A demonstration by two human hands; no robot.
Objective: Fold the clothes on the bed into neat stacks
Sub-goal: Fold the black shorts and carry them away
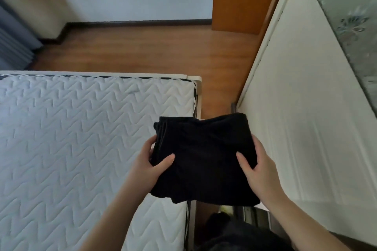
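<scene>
Over bed edge (191,149), hand-held black garment (204,159)

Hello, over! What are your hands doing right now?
Left hand, right hand gripping folded black garment. Held above mattress corner. Nothing in the way.

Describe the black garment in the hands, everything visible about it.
The black garment is a soft, matte, plain dark fabric, folded into a rough rectangle with layered edges showing at its upper left. The left hand and right hand grip its two sides, thumbs on top. It sits over the right edge of the quilted white mattress, partly above the floor gap. A thin dark cord hangs below it.
</scene>
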